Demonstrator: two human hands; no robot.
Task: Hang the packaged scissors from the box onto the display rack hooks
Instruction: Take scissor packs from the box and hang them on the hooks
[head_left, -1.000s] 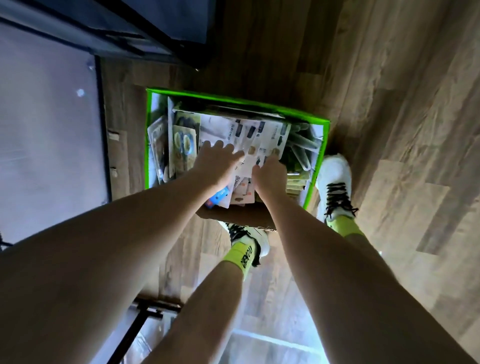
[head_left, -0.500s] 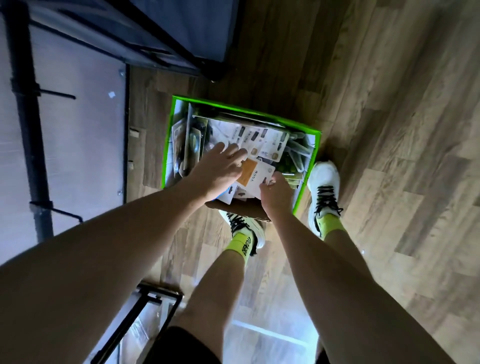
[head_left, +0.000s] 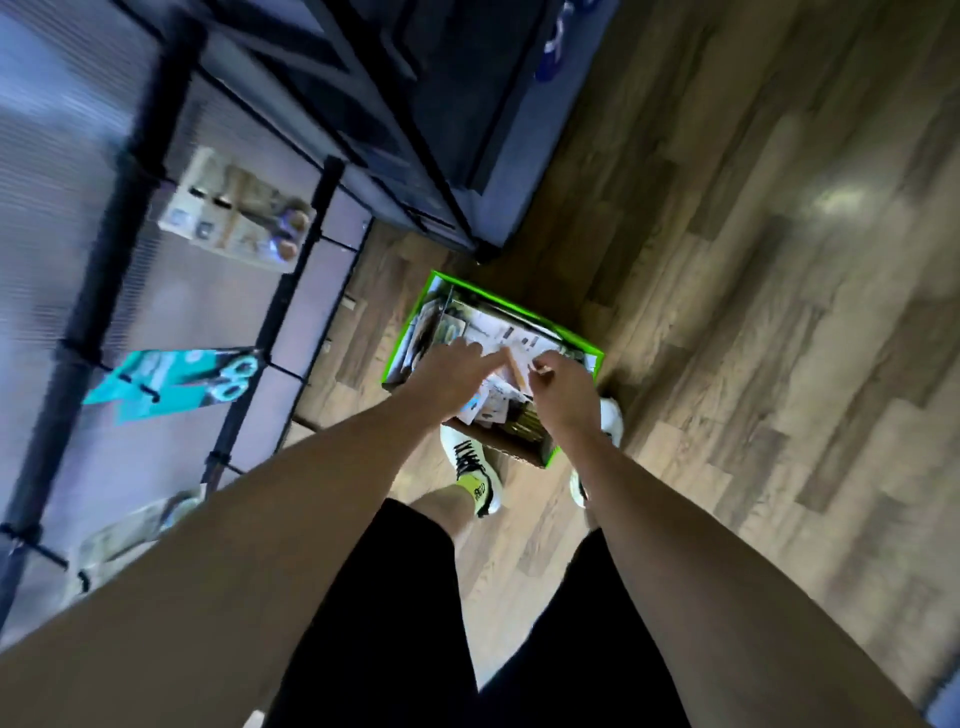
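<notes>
A green-rimmed cardboard box (head_left: 522, 310) stands on the floor at my feet, filled with several packaged scissors (head_left: 511, 332). Both hands hover over it. My right hand (head_left: 563, 387) has its fingers curled and pinches the top edge of a tan-fronted pack (head_left: 517, 370), which stands tilted on edge. My left hand (head_left: 449, 370) reaches across with straight fingers, and its fingertips touch the same pack. The display rack (head_left: 291, 291) with black poles and hooks stands to the left. The frame is blurred.
On the rack hang a teal scissors pack (head_left: 182, 384), a beige pack (head_left: 234, 218) higher up and another pack (head_left: 130, 532) lower down. A dark shelf unit (head_left: 415, 130) stands beyond the box. Wooden floor spreads to the right. My white shoes flank the box's near end.
My head has risen and swung left, bringing the rack and its hung packs into view. The hands have lifted a tan pack up out of the pile, right hand pinching it.
</notes>
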